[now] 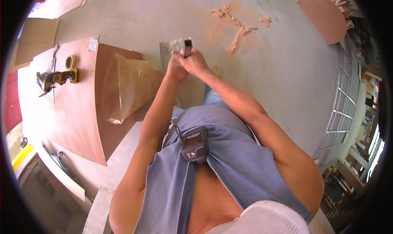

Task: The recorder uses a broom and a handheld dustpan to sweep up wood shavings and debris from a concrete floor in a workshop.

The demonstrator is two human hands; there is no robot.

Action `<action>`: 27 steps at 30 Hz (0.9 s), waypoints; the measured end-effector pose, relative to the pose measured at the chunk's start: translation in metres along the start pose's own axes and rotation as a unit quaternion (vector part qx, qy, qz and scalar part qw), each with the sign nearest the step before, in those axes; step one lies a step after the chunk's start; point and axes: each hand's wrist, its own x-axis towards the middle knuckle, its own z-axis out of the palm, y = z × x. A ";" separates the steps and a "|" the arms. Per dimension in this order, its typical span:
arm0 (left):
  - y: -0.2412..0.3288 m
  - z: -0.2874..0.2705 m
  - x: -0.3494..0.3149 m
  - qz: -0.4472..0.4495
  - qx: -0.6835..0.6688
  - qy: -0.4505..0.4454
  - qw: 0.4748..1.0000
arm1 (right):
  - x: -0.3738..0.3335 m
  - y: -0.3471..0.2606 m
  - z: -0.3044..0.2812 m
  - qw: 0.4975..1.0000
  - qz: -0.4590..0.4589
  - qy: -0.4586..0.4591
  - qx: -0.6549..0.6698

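In front of my body, my two hands are together above the floor. My right hand (pixel 194 62) is closed around a handle (pixel 187 48) with a dark squarish end, seen almost end-on. Just left of it and a little nearer, my left hand (pixel 177 70) has its fingers curled in against the same spot. What the left fingers grip is partly hidden. A flat greyish piece (pixel 166 48) shows behind the hands; whether it joins the handle I cannot tell. Farther ahead and to the right, piles of light brown sawdust (pixel 239 37) lie on the grey floor (pixel 278 78).
At left, a wooden cabinet-like box (pixel 77 111) carries a yellow-black power tool (pixel 59 78) and a tape roll (pixel 70 62). Clear plastic sheeting (pixel 133 84) hangs off its side. A rounded brown board (pixel 325 19) and a metal lattice frame (pixel 342 103) stand right.
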 end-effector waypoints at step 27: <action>0.132 -0.076 0.197 -0.078 -0.300 0.503 0.807 | 0.484 0.181 -0.272 0.969 0.063 0.031 -0.236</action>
